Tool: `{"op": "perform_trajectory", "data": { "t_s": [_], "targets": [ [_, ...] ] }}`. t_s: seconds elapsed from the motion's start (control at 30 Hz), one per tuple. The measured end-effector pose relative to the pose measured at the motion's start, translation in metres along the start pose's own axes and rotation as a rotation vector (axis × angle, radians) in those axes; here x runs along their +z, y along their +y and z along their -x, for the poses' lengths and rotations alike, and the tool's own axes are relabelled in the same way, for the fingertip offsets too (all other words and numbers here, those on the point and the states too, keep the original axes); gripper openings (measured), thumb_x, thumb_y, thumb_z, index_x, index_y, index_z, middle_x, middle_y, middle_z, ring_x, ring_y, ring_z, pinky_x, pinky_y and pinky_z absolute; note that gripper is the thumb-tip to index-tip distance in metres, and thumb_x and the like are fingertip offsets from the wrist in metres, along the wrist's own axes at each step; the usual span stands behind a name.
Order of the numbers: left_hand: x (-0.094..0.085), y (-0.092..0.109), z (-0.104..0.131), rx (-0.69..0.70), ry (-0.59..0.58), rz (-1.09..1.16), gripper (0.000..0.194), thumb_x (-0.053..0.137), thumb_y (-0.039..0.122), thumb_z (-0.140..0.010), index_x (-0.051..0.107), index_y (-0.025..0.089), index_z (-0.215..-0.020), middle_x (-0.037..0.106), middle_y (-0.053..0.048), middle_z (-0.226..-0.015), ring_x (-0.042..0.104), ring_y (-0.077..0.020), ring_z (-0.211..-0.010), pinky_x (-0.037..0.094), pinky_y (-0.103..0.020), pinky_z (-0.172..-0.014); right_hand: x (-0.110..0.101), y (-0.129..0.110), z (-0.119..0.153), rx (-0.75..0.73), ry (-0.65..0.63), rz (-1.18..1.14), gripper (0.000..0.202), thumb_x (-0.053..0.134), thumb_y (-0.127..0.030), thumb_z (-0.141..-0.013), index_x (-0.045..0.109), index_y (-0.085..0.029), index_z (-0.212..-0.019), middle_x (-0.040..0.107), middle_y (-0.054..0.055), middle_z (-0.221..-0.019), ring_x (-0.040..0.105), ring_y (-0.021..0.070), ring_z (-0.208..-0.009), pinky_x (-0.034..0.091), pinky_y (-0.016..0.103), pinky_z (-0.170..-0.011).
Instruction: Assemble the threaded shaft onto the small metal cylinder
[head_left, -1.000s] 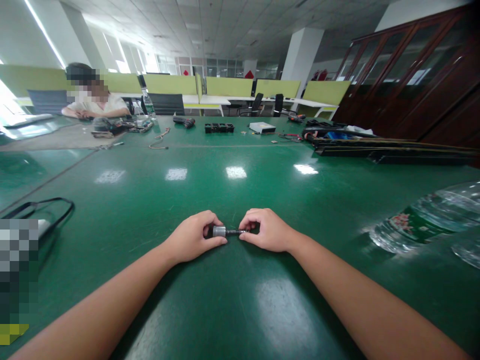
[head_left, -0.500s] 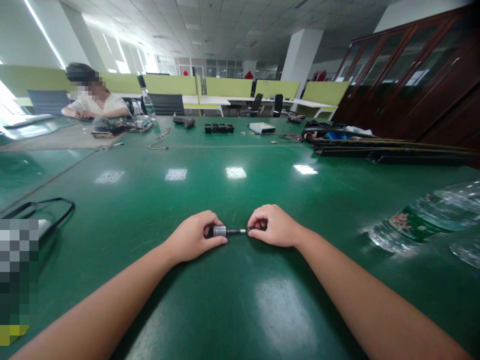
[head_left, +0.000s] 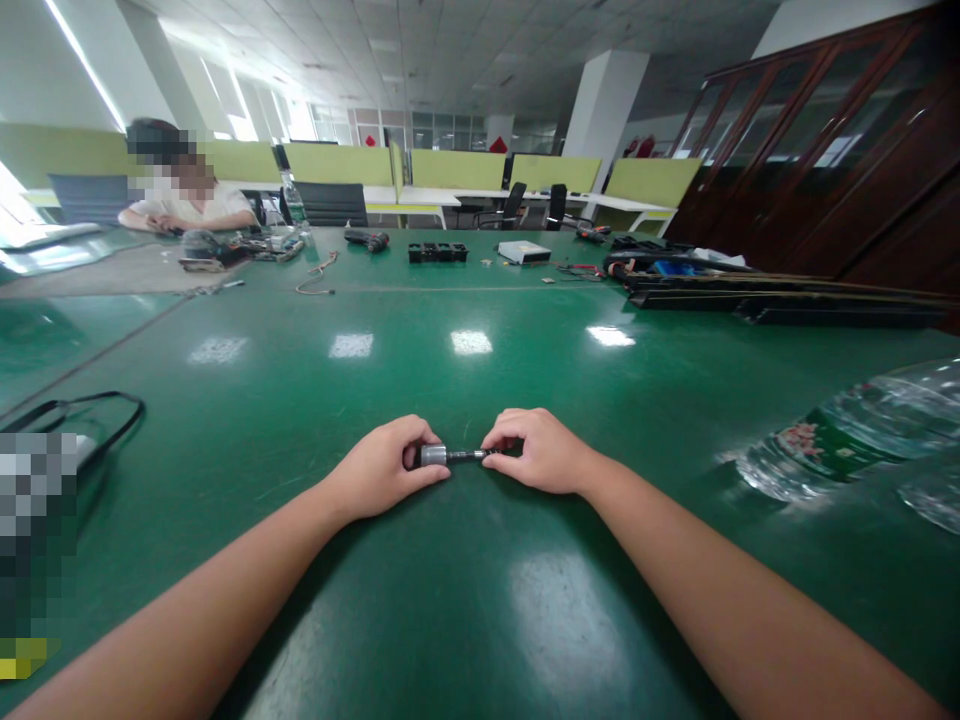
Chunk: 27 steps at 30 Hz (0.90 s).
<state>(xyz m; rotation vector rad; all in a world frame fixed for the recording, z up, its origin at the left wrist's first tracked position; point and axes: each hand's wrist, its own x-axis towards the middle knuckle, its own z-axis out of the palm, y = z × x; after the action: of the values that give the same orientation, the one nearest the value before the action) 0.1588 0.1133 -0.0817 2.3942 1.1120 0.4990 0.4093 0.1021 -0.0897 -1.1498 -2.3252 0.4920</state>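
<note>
A small silver cylinder (head_left: 433,455) with a thin dark shaft (head_left: 463,455) lies level just above or on the green table (head_left: 465,570), near the middle of the view. My left hand (head_left: 390,465) grips the cylinder between thumb and fingers, with the shaft pointing right. At the shaft's right end, my right hand (head_left: 536,452) pinches a small dark coiled piece, mostly hidden by the fingertips. The shaft's tip meets my right fingertips.
Large clear plastic bottles (head_left: 847,440) lie at the right. Black rails (head_left: 780,305) and a white box (head_left: 523,252) are further back, near black parts (head_left: 437,253). A black strap (head_left: 124,400) sits at the left. Across the table sits a person (head_left: 195,205).
My right hand has moved a little left, and the gap between my hands is slightly smaller. Less of the shaft shows between them. Both hands keep their grips.
</note>
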Motion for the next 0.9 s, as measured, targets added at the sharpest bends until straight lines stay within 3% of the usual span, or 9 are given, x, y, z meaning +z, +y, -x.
{"op": "perform_trajectory", "data": {
  "t_s": [0.13, 0.27, 0.37, 0.73, 0.9],
  "targets": [
    [0.000, 0.000, 0.000, 0.011, -0.016, -0.015, 0.029, 0.067, 0.044, -0.082, 0.062, 0.018, -0.093, 0.057, 0.000, -0.077, 0.051, -0.0151, -0.067, 0.038, -0.025, -0.060, 0.002, -0.006, 0.000, -0.009, -0.004, -0.044, 0.008, 0.072, -0.021, -0.077, 0.074, -0.018, -0.084, 0.066, 0.002, -0.073, 0.059, 0.0140, -0.070, 0.045, 0.026, -0.067],
    [0.000, 0.001, 0.001, 0.017, -0.015, -0.015, 0.027, 0.068, 0.042, -0.081, 0.062, 0.019, -0.093, 0.057, 0.000, -0.078, 0.052, -0.0153, -0.068, 0.038, -0.025, -0.061, 0.010, -0.014, -0.001, -0.006, 0.017, -0.155, 0.033, 0.070, -0.013, -0.074, 0.070, -0.019, -0.107, 0.070, 0.004, -0.091, 0.063, 0.0155, -0.081, 0.049, 0.029, -0.078],
    [0.001, 0.000, 0.001, 0.007, -0.020, -0.017, 0.028, 0.068, 0.042, -0.080, 0.062, 0.019, -0.093, 0.056, 0.001, -0.078, 0.052, -0.0154, -0.068, 0.038, -0.025, -0.061, 0.015, -0.015, -0.001, 0.025, 0.013, -0.191, 0.043, 0.069, -0.009, -0.072, 0.066, -0.019, -0.114, 0.071, 0.003, -0.092, 0.064, 0.0157, -0.083, 0.050, 0.031, -0.083],
    [0.001, 0.000, 0.002, 0.012, -0.024, -0.021, 0.032, 0.069, 0.043, -0.079, 0.062, 0.019, -0.099, 0.058, 0.001, -0.080, 0.052, -0.0155, -0.069, 0.037, -0.026, -0.061, 0.022, -0.011, -0.005, 0.005, 0.041, -0.105, 0.022, 0.070, -0.014, -0.077, 0.071, -0.018, -0.099, 0.068, 0.003, -0.085, 0.060, 0.0149, -0.078, 0.048, 0.028, -0.074],
    [0.001, 0.001, 0.001, 0.000, -0.033, -0.005, 0.028, 0.059, 0.043, -0.087, 0.063, 0.019, -0.099, 0.058, 0.000, -0.078, 0.053, -0.0149, -0.068, 0.038, -0.026, -0.061, 0.023, -0.010, -0.006, -0.006, 0.050, -0.106, 0.021, 0.069, -0.013, -0.078, 0.071, -0.018, -0.098, 0.068, 0.003, -0.084, 0.060, 0.0140, -0.077, 0.047, 0.027, -0.074]
  ]
}}
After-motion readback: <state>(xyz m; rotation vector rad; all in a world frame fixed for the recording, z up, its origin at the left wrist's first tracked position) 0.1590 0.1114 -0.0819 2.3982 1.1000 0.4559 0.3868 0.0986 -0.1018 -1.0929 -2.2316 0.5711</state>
